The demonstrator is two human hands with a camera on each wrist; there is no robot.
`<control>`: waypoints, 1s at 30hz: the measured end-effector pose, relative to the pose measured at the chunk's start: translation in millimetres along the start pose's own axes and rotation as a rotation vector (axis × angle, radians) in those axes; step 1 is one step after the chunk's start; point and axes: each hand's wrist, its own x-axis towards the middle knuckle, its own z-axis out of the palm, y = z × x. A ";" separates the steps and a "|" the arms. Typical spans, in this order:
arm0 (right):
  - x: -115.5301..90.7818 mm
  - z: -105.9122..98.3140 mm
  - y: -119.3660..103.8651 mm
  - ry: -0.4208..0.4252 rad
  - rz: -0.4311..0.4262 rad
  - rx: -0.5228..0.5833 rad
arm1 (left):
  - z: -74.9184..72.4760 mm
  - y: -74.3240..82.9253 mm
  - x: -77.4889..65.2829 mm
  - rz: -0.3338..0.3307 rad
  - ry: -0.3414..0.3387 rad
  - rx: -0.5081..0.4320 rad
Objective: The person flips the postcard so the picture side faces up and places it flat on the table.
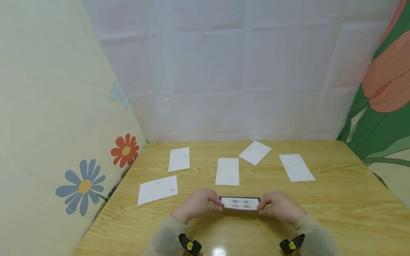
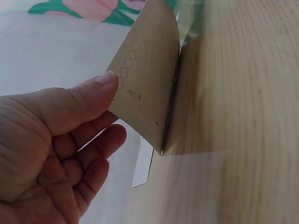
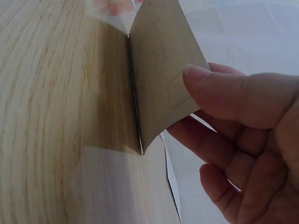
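Near the front of the table, both hands hold one postcard (image 1: pixel 240 203) by its two short ends. The left hand (image 1: pixel 201 202) pinches its left end between thumb and fingers, and the right hand (image 1: pixel 278 206) does the same on the right. Small printed pictures inside a dark border show on the side facing away in the head view. In the left wrist view the near side of the postcard (image 2: pixel 152 79) has a row of small circles; a stamp box (image 3: pixel 180 91) is printed beside the right thumb. The tilted card bows slightly, its lower long edge at the tabletop.
Several white postcards lie spread beyond the hands, among them a left one (image 1: pixel 157 190), a middle one (image 1: pixel 227 171) and a right one (image 1: pixel 297 167). The wooden table (image 1: pixel 346 199) ends at a white sheet (image 1: pixel 211 71), with flower-patterned cloth (image 1: pixel 64 106) at both sides.
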 end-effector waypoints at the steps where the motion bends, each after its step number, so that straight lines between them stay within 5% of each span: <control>1: 0.1 0.2 0.7 -0.009 -0.002 -0.001 | 0.2 0.0 0.1 0.002 -0.010 0.012; 14: -0.2 7.7 6.6 -0.094 0.023 0.000 | 7.9 -2.1 1.2 0.083 -0.117 0.192; 24: 2.0 13.0 12.2 -0.145 -0.033 -0.054 | 16.2 -3.1 2.5 0.083 -0.180 0.267; 30: 2.9 15.0 13.4 -0.180 -0.083 -0.087 | 21.3 -5.2 3.3 0.175 -0.175 0.391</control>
